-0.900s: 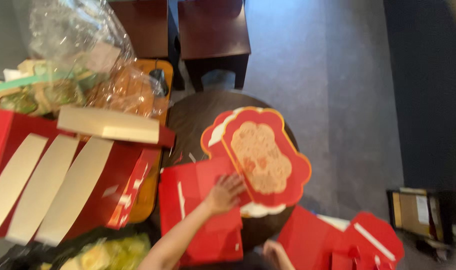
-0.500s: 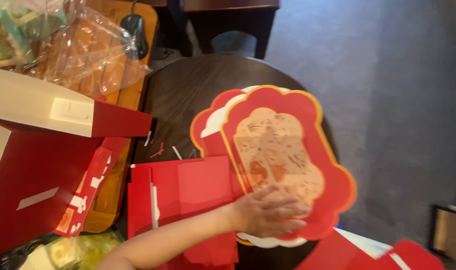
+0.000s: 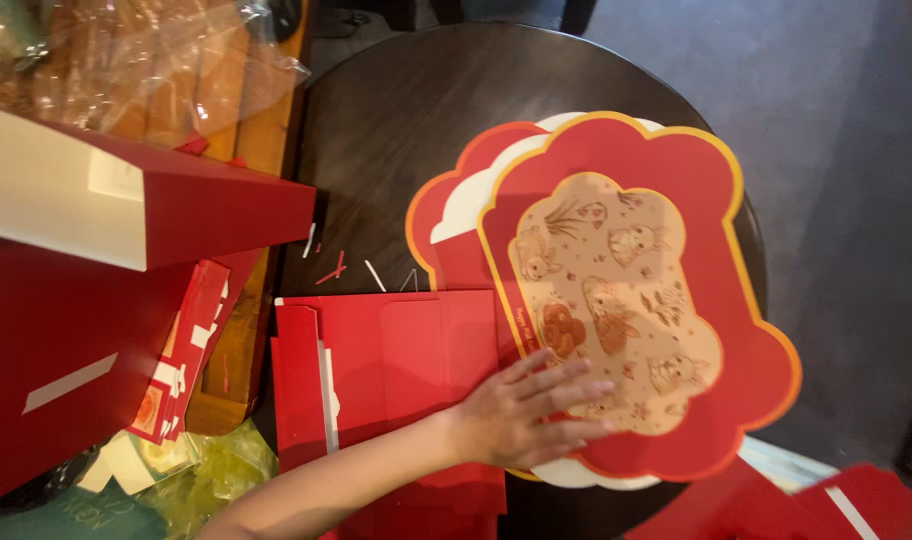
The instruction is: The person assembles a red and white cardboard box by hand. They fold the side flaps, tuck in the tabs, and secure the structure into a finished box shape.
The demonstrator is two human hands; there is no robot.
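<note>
My left hand [image 3: 524, 412] lies flat, palm down and fingers spread, on the lower left edge of a red scalloped box lid [image 3: 676, 200] with a tan rabbit panel and gold rim. The lid rests on a second scalloped red and white piece [image 3: 454, 215] on the dark round table [image 3: 416, 110]. My forearm crosses a stack of flat folded red cardboard sheets [image 3: 376, 360] just left of the lid. My right hand is out of view.
A large red and white box [image 3: 126, 215] stands at the left over more red boxes [image 3: 46, 350]. Clear plastic wrapping [image 3: 146, 60] lies on a wooden board at top left. Small paper scraps [image 3: 331, 270] dot the table. Red cardboard [image 3: 856, 505] sits at bottom right.
My left hand has slid right from the flat red sheets onto the scalloped lid's edge. The view has dropped closer to the table. The other hand seen earlier has left view.
</note>
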